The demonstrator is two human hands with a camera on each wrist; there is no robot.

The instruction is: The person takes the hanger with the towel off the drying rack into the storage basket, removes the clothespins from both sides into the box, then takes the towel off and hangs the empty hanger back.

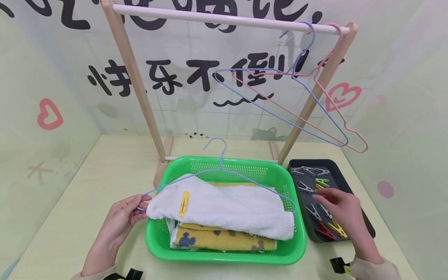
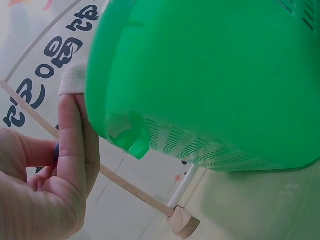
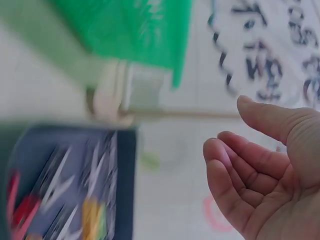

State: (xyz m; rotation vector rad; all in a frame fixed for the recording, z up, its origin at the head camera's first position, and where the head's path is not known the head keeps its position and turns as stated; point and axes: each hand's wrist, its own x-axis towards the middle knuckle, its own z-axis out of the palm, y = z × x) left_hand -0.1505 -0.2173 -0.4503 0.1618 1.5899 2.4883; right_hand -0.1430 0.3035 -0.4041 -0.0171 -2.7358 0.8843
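My left hand [image 1: 122, 216] pinches the left end of a lavender-blue wire hanger [image 1: 221, 165]; in the left wrist view a bit of blue shows between thumb and fingers [image 2: 70, 145]. A white towel [image 1: 231, 202] lies with the hanger, over the green basket [image 1: 225, 257], and a yellow clothespin [image 1: 183, 203] sits on its left part. Beneath it is a folded yellow towel [image 1: 224, 238] with dark figures. My right hand [image 1: 341, 208] hovers over the dark tray [image 1: 367, 229] of clothespins. In the right wrist view its fingers are loosely bent, with nothing between them.
Behind the basket stands a wooden rack with a white top rail [image 1: 210, 17]. A blue hanger [image 1: 294, 74] and a pink hanger [image 1: 350, 120] hang at the rail's right end. Several grey, yellow, red and green clothespins lie in the tray.
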